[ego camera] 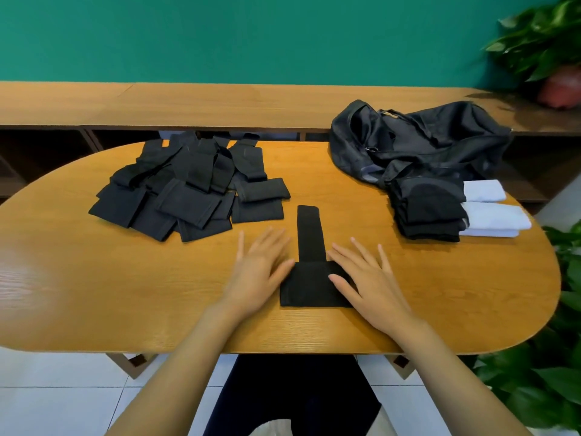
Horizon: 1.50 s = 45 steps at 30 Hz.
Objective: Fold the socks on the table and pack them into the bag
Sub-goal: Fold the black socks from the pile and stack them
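A black sock (311, 262) lies flat near the table's front edge, one end pointing away from me and the near end folded sideways. My left hand (261, 269) lies flat on the table at the sock's left edge, fingers straight. My right hand (367, 278) rests flat to the right, its thumb and first finger on the folded part. A heap of loose black socks (191, 190) sits at the back left. The black bag (418, 143) lies at the back right, with a stack of folded black socks (430, 209) and folded white socks (493, 212) in front of it.
The oval wooden table (94, 278) has a long wooden shelf (220, 102) behind it against a green wall. Potted plants stand at the far right (547, 42) and beside the table's right end (553, 372). White floor tiles show below.
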Each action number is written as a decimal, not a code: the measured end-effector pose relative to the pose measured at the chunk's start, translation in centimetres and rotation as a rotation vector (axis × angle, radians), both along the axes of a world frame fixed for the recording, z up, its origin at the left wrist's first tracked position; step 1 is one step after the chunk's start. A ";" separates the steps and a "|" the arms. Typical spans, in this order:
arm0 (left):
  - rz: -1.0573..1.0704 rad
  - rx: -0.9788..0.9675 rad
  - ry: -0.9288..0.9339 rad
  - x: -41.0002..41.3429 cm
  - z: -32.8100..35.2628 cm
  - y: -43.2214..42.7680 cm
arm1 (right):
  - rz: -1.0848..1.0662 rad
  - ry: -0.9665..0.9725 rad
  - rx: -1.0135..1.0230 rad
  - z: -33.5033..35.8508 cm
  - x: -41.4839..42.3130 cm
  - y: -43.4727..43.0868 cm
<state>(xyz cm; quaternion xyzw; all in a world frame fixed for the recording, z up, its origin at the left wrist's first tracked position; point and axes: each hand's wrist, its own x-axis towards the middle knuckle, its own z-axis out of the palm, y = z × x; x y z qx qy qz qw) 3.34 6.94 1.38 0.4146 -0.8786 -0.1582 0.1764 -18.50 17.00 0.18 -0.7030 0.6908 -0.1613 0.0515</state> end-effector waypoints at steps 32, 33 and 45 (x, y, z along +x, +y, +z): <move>-0.098 -0.238 0.201 1.1 -2.1 3.5 | 0.097 0.015 -0.436 -0.4 -0.3 1.5; -0.084 -0.258 0.216 1.0 -1.9 3.6 | 0.093 0.007 -0.435 -0.3 -0.4 1.5; 0.132 -0.076 0.502 -0.3 0.9 3.4 | -0.057 -0.254 -0.428 1.8 0.1 0.1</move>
